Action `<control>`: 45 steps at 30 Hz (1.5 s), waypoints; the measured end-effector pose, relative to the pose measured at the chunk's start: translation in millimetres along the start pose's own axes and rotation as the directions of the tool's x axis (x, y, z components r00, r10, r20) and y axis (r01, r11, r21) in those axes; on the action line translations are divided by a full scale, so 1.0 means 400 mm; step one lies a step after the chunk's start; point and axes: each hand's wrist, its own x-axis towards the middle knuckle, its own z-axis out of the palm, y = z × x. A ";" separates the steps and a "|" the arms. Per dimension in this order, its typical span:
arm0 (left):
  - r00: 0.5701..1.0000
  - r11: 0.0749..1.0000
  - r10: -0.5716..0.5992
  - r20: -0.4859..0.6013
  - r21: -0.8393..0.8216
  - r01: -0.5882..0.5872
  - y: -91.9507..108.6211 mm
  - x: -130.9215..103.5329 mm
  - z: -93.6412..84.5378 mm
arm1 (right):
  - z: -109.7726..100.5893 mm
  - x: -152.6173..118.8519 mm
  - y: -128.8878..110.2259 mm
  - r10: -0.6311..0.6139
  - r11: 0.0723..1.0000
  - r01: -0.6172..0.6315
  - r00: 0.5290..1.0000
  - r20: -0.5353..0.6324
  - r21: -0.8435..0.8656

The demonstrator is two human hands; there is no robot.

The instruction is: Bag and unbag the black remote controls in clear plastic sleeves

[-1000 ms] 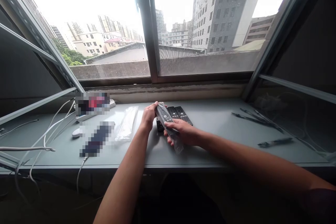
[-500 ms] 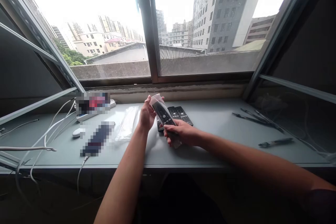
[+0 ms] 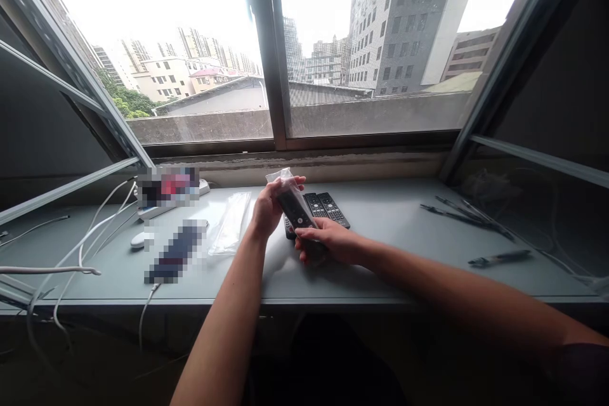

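Note:
A black remote control (image 3: 294,206) in a clear plastic bag (image 3: 284,176) is held at a slant over the table. My left hand (image 3: 269,208) is closed round the bag's upper end, its thumb near the top edge. Lower down, my right hand (image 3: 333,238) grips the remote's near end, thumb on top and fingers beneath. Just behind lie more black remote controls (image 3: 328,204) side by side, partly hidden by the held one. Left of my left hand is a flat stack of clear plastic bags (image 3: 231,225).
A power strip (image 3: 204,188) and a blurred phone-like item (image 3: 175,252) with a cable stand to the left, near a white mouse-like object (image 3: 139,240). Pens (image 3: 499,259) and dark tools (image 3: 461,216) lie at the right. The table (image 3: 390,273) meets a window behind.
The bag's open end now reaches farther past the remote's top, and the remote sits lower inside it. Both hands stay nearly in place, with small finger shifts.

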 end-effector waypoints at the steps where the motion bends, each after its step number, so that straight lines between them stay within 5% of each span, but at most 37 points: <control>1: 1.000 1.000 0.015 -0.002 0.001 -0.015 0.003 0.000 0.000 | 0.001 0.000 -0.001 -0.002 1.000 0.002 1.000 0.000 -0.005; 5: 0.999 0.999 0.031 -0.017 0.018 -0.031 0.003 0.000 -0.008 | 0.006 -0.002 -0.006 0.001 1.000 -0.001 1.000 -0.009 -0.009; 12: 0.985 0.971 -0.155 0.071 0.195 0.139 -0.020 0.003 -0.034 | 0.007 -0.002 -0.014 -0.024 0.999 0.026 0.998 -0.058 0.033; 16: 0.996 0.999 0.047 -0.078 0.019 -0.045 -0.010 0.019 -0.042 | 0.004 0.003 -0.009 -0.016 1.000 0.016 0.999 -0.047 0.000; 19: 0.967 0.995 0.080 -0.241 -0.044 -0.093 0.000 0.026 -0.052 | 0.001 0.005 -0.005 -0.015 1.000 0.015 0.999 -0.030 -0.022; 21: 0.964 0.999 0.012 -0.265 -0.041 -0.024 0.000 0.024 -0.057 | -0.002 0.006 -0.004 -0.021 1.000 0.020 0.999 -0.035 -0.019; 26: 0.980 0.983 -0.162 -0.119 0.063 0.171 -0.013 0.013 -0.054 | -0.007 0.007 -0.010 -0.027 1.000 0.026 0.998 -0.063 -0.015; 30: 0.980 0.998 -0.030 -0.197 -0.059 0.019 -0.008 0.024 -0.066 | -0.005 0.005 -0.014 -0.028 0.999 0.026 0.998 -0.061 -0.028; 33: 0.914 0.970 0.079 -0.397 -0.183 -0.163 0.004 0.039 -0.093 | -0.001 -0.001 -0.021 -0.030 0.998 0.026 0.998 -0.058 -0.060; 36: 0.857 0.952 0.039 -0.513 -0.243 -0.189 0.009 0.047 -0.115 | 0.001 -0.007 -0.035 -0.086 0.992 0.073 0.988 -0.127 -0.102; 41: 0.917 0.978 -0.009 -0.398 -0.193 -0.074 -0.002 0.039 -0.103 | 0.000 -0.013 -0.064 -0.165 0.986 0.162 0.942 -0.291 -0.032; 45: 0.969 0.993 -0.102 -0.225 -0.082 0.086 -0.014 0.028 -0.073 | 0.003 -0.022 -0.072 -0.157 0.988 0.157 0.978 -0.140 -0.013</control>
